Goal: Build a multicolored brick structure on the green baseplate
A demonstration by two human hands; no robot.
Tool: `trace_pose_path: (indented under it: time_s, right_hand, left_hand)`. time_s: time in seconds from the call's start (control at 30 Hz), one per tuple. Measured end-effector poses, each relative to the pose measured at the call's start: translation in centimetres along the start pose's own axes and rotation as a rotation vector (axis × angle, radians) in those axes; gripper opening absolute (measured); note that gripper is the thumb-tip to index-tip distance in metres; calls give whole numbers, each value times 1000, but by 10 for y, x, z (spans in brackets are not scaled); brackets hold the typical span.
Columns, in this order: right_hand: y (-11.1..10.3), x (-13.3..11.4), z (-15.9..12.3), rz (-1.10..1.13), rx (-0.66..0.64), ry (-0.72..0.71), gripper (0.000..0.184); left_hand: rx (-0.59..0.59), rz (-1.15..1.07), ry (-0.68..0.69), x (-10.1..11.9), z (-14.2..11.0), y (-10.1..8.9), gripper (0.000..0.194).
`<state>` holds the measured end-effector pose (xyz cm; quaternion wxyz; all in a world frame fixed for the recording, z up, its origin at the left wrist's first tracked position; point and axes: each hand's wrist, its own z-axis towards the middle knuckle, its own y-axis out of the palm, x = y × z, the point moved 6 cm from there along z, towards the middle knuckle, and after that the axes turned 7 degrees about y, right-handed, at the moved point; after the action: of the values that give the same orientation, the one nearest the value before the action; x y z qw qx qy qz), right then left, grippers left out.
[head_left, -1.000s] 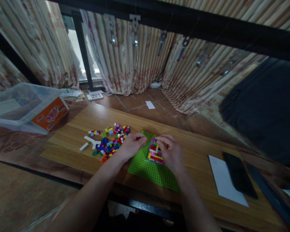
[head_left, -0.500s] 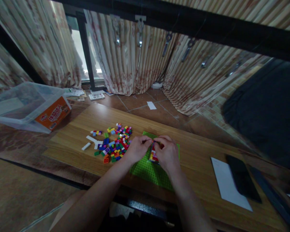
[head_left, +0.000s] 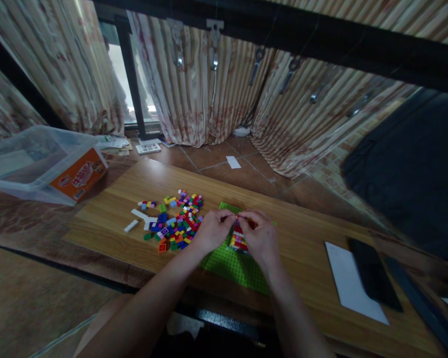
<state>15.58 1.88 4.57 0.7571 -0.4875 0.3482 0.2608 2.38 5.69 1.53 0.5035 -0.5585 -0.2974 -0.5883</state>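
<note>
- Green baseplate (head_left: 239, 271) is lying below both your hands.
- On the baseplate is the colourful brick block (head_left: 239, 242).
- Your left hand (head_left: 213, 231) and right hand (head_left: 260, 236) pinch narrowly, fingertips meeting above the block; what they hold, I cannot tell.
- Left of the baseplate, loose bricks (head_left: 182, 224) are spread.

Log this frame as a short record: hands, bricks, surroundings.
left_hand: left hand, fingertips meeting the right's above the build; grip contents too small to tell
right_hand: right hand, partly covering the build
build: multicolored build on green baseplate
loose_bricks: mixed-color pile on table, left of baseplate
table_right: white paper, partly overlapped by black slab
beyond_table_left: clear bin with orange label
</note>
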Motion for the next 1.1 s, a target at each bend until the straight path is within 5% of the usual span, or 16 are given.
trace_pose_path:
  time_s: [0.47, 0.77, 1.1]
  right_hand:
    - [6, 19, 6, 62, -12, 195, 20]
    - [4, 8, 2, 43, -82, -5, 19]
    - [5, 3, 1, 2, -76, -31, 16]
  left_hand:
    - [13, 21, -8, 1, 0, -1, 26]
    - [14, -18, -25, 3, 0, 0, 26]
    - [23, -74, -49, -5, 0, 1, 24]
